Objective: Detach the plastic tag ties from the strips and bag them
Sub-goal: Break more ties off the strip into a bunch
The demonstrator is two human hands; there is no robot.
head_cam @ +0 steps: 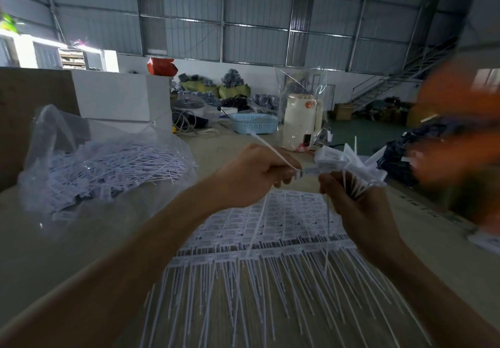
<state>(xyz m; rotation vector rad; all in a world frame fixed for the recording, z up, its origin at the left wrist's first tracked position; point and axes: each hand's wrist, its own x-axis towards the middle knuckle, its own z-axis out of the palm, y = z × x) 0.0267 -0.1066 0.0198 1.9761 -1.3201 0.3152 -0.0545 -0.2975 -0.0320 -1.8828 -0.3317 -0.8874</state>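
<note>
Your hands are pulling a tag tie off a bunch, mid-frame.
At left a clear bag (102,163) holds loose ties on the worktop (67,239). Your left hand (251,174) pinches one tag tie (273,152); your right hand (354,207) has its fingers curled round the bunch (349,163). Strips (259,242) lie below.

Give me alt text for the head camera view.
The left hand pinches one white tag tie while the right hand grips a bundle of ties, above strips of ties on the table. A clear bag of ties lies left.
</note>
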